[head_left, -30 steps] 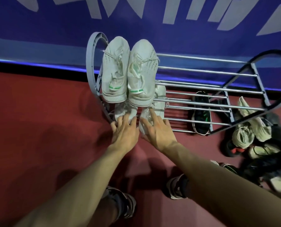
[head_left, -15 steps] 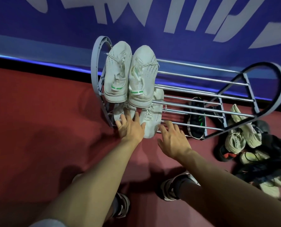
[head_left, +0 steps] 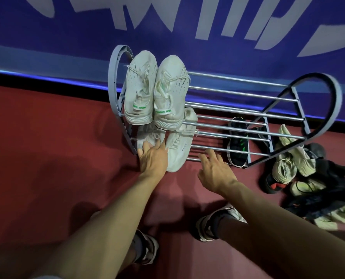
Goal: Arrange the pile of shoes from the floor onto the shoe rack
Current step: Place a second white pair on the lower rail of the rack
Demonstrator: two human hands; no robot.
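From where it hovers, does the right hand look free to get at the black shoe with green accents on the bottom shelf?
Probably yes. The right hand is open just left of the black shoe, whose heel pokes out at the rack's front edge, with nothing between them.

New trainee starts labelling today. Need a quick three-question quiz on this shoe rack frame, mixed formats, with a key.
1. True or false: the right hand is gripping a shoe.
2. What rests on the shoe rack's top tier? A) pair of white sneakers B) black shoe C) sandals
3. Fill in: the left hand touches a white shoe on the ___ tier.

Key:
1. False; it hangs open, holding nothing.
2. A, the pair of white sneakers.
3. Lower.
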